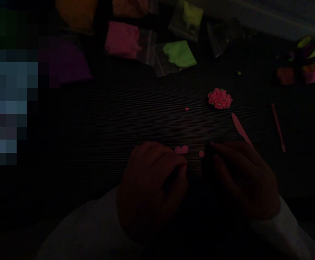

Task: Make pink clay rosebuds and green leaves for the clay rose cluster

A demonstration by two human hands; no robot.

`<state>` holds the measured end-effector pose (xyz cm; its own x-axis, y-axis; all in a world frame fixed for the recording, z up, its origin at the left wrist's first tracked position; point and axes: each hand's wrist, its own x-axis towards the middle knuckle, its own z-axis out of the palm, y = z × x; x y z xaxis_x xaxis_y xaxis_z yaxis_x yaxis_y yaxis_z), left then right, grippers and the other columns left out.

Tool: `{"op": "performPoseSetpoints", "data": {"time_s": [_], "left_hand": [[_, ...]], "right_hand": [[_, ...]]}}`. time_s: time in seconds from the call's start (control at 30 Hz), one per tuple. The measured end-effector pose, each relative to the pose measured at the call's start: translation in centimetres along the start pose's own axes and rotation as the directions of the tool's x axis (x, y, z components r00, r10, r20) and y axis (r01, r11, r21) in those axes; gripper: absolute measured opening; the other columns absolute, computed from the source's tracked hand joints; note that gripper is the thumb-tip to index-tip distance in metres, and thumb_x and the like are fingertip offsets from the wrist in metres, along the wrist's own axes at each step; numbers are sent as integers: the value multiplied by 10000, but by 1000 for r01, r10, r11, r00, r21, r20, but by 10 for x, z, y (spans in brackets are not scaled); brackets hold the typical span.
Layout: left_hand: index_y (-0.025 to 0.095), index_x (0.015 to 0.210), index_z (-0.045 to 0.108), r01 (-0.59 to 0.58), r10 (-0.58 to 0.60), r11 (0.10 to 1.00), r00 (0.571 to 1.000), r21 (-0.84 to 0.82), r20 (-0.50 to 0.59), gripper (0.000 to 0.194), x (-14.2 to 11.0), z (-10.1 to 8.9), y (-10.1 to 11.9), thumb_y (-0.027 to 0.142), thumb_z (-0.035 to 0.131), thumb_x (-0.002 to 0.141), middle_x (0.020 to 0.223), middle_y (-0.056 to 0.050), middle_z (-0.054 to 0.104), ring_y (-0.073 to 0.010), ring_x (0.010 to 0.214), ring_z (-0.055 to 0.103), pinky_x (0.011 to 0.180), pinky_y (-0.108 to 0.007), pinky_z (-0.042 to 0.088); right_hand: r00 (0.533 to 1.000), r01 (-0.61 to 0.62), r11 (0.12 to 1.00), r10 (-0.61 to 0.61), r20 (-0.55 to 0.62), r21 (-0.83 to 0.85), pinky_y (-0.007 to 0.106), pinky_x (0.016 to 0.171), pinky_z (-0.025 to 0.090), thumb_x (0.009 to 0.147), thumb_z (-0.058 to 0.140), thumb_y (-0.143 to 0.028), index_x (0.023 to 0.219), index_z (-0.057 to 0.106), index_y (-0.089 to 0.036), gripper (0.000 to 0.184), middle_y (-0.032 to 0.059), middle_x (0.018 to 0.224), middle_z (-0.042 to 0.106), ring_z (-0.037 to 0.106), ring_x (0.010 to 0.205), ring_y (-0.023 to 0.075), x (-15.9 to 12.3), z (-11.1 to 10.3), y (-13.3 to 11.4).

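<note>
My left hand [154, 180] rests on the dark table with its fingers curled and thumb and fingertip pressed together; whatever may be between them is hidden. Just beyond those fingertips lie two flat pink clay discs [181, 149], side by side and touching. Another small pink disc [201, 154] sits between the hands. To its right is my right hand [244, 177], fingers stretched forward and thumb apart, with nothing visible in it. A pink modelling knife [240, 126] reaches out from behind that hand. Farther back stand a pink ruffled clay flower [220, 99] and a tiny pink bit [187, 109].
A thin pink modelling tool [278, 128] lies at the right. Along the back are bags of pink clay [122, 39], green clay [180, 54] and yellow clay [193, 15]. Purple clay [73, 63] is at left. Colourful clay pieces [311, 74] cluster far right. The scene is very dark.
</note>
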<state>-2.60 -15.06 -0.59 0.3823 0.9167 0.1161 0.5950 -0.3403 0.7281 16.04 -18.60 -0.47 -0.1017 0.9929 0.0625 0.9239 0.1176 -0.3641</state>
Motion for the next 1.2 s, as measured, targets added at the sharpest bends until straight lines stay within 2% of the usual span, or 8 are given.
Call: {"op": "performPoseSetpoints", "data": {"time_s": [0.17, 0.3, 0.77, 1.2], "left_hand": [[171, 769, 627, -83, 84, 994, 996, 75, -17, 106, -1, 3, -1, 155, 554, 694, 739, -12, 608, -154, 755, 512, 693, -334, 433], [172, 797, 627, -103, 103, 992, 995, 71, 5, 129, -1, 5, -2, 144, 554, 694, 748, -11, 601, -150, 770, 505, 711, -330, 433], [163, 762, 624, -78, 79, 996, 997, 37, -9, 109, -2, 2, 1, 118, 561, 685, 719, -6, 590, -133, 748, 504, 696, -294, 442], [170, 766, 617, -66, 65, 997, 997, 32, 28, 108, -1, 2, 2, 125, 546, 698, 736, -6, 587, -129, 753, 505, 699, -289, 437]], "right_hand": [[983, 180, 980, -177, 52, -83, 365, 685, 428, 729, 538, -188, 1145, 499, -222, 420, 69, 927, 527, 489, 800, 188, -10, 3, 3], [966, 254, 957, -246, 74, -142, 405, 653, 401, 732, 532, -239, 1155, 492, -214, 426, 84, 901, 538, 464, 753, 208, -11, 4, 3], [950, 312, 913, -306, 66, -264, 369, 634, 368, 742, 518, -295, 1127, 516, -211, 394, 70, 860, 572, 453, 713, 197, -8, 4, 1], [947, 320, 907, -310, 80, -273, 386, 624, 372, 728, 531, -290, 1117, 525, -197, 400, 79, 872, 577, 461, 710, 209, -9, 4, 1]]}}
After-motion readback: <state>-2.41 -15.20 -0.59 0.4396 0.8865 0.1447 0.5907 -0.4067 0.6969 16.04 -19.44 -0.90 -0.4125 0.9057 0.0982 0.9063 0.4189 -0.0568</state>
